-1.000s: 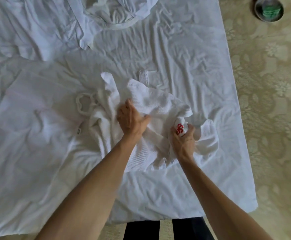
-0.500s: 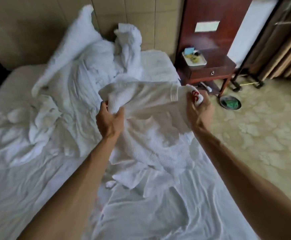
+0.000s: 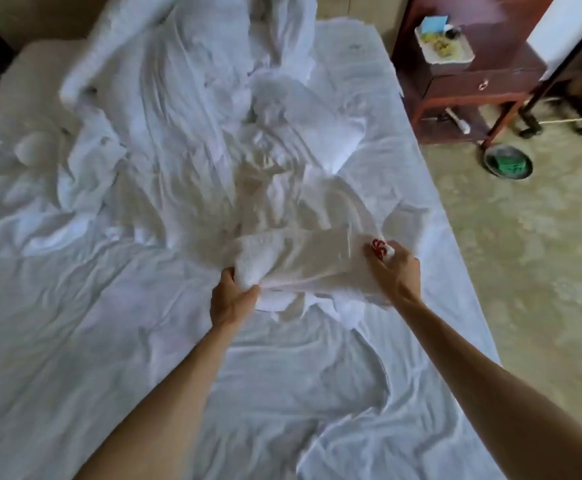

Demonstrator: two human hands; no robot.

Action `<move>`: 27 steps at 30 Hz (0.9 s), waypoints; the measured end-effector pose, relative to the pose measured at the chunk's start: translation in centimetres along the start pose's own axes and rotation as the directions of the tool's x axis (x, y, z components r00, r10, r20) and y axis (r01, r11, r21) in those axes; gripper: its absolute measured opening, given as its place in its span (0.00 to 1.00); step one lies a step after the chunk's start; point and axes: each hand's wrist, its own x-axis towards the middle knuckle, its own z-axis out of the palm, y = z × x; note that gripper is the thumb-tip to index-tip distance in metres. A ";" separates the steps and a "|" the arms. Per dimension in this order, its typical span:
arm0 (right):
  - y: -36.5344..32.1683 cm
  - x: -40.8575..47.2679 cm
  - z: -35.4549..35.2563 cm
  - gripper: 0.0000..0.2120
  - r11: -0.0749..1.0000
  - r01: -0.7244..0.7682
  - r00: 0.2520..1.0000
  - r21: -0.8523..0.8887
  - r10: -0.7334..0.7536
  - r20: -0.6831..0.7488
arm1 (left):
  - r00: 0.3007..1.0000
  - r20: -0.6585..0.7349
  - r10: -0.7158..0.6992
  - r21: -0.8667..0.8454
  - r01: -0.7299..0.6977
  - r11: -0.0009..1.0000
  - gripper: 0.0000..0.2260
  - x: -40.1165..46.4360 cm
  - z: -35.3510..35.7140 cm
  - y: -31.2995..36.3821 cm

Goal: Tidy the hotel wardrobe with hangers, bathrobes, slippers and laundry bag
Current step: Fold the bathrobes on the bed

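hands | left (image 3: 231, 299) grips bathrobe (image 3: 303, 261) | right (image 3: 394, 273) grips bathrobe

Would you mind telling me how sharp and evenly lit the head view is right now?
Head view: the bathrobe between the left hand and right hand is smeared by motion blur; wide-angle distortion bends the bed edge; soft daylight, no glare.

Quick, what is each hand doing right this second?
Left hand: closed, gripping one end of the white bathrobe.
Right hand: closed, pinching the bathrobe's other end, by the red logo.
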 end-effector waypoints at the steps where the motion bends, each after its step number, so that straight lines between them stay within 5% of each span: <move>1: 4.1 -0.9 2.2 0.18 0.998 -0.028 0.997 -0.057 0.032 0.075 | 0.997 0.032 -0.068 0.054 0.066 0.996 0.24 -0.3 2.2 -4.0; 5: 16.3 -4.4 8.1 0.29 0.982 -0.002 0.971 -0.188 0.047 0.235 | 0.976 0.063 -0.210 0.119 0.202 0.972 0.22 -1.7 8.8 -15.6; 10: 17.1 -3.7 8.0 0.26 0.970 0.098 0.974 -0.224 -0.046 0.224 | 0.964 -0.127 -0.235 0.074 0.245 0.967 0.28 -1.7 10.7 -15.4; 12: 15.4 -3.4 6.9 0.19 0.966 0.118 0.977 -0.230 -0.071 0.202 | 0.949 -0.310 -0.058 0.111 0.096 0.989 0.34 -2.2 10.2 -13.2; 14: 13.7 -3.4 6.4 0.15 0.954 0.155 0.983 -0.257 -0.125 0.131 | 0.886 -0.365 0.286 0.198 -0.226 0.954 0.35 -2.8 10.6 -10.2; 17: 12.3 -4.2 7.8 0.09 0.941 0.248 0.968 -0.231 -0.235 0.086 | 0.736 -0.006 0.677 0.259 -0.653 0.712 0.32 -2.9 13.5 -5.0; 20: 13.9 -5.1 9.9 0.10 0.911 0.355 0.930 -0.210 -0.321 0.179 | 0.580 0.389 0.716 0.335 -0.813 0.477 0.26 -2.0 17.3 -3.6; 23: 17.3 -4.7 9.9 0.12 0.872 0.444 0.879 -0.205 -0.380 0.286 | 0.605 0.578 0.547 0.455 -0.796 0.400 0.17 -0.1 17.4 -5.7; 27: 19.4 -3.5 7.0 0.15 0.784 0.558 0.822 -0.273 -0.475 0.315 | 0.690 0.472 0.549 0.546 -0.718 0.432 0.09 0.4 12.7 -10.6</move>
